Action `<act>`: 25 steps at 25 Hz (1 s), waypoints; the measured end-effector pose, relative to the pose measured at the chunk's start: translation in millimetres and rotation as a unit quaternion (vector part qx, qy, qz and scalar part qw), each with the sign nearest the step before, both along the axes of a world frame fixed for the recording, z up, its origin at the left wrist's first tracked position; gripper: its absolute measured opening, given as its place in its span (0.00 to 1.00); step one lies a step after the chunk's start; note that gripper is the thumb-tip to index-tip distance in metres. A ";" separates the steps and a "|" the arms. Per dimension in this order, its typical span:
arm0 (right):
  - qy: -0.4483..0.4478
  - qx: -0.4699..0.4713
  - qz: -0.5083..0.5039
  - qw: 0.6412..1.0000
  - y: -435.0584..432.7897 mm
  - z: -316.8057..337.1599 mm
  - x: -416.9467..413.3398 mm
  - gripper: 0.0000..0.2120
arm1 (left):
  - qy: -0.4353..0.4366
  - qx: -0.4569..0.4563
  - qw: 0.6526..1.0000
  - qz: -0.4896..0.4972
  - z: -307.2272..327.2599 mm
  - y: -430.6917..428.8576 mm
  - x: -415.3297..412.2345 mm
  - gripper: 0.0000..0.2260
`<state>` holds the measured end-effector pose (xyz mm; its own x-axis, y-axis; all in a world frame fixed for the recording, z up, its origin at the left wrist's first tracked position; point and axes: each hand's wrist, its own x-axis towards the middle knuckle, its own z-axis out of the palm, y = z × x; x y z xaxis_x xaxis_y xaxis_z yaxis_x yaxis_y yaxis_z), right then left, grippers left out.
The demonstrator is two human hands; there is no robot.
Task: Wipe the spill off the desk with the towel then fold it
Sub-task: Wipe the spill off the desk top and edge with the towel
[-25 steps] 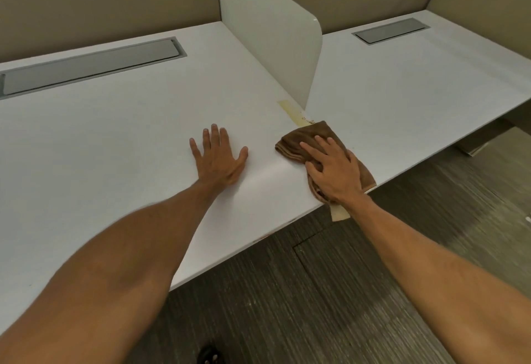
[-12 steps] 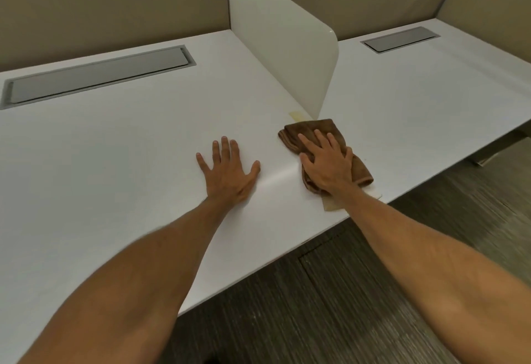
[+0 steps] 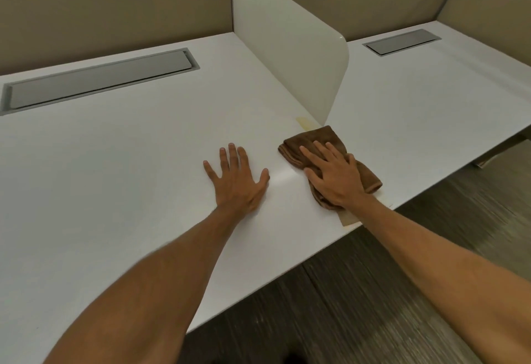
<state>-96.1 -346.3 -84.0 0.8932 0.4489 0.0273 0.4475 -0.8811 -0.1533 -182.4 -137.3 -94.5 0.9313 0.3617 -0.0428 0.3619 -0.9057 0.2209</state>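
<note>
Right hand [image 3: 336, 179] grip: spread, palm pressing brown towel [image 3: 310, 140] flat on bench [image 3: 129, 168] near divider [image 3: 287, 56]. Left hand [image 3: 237, 181] splayed, empty, bracing. Wiping step; yellowish spill [image 3: 305, 122] remains just beyond towel, so next stroke likely pushes forward.

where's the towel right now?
Head view: the brown towel lies bunched on the white desk near its front edge, pressed under the right hand, just in front of the white divider panel.
</note>
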 end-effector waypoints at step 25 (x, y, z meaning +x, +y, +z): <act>0.053 0.005 0.053 0.997 114.5 10.2 117.5 0.26 | 0.000 0.045 0.999 0.025 -10.8 2.6 4.6 0.37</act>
<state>21.4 -231.7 -73.8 0.8393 0.5403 -0.0604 0.5181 -0.8285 -0.2125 -177.9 -134.7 -105.2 0.9122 0.4096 -0.0085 0.4067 -0.9030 0.1387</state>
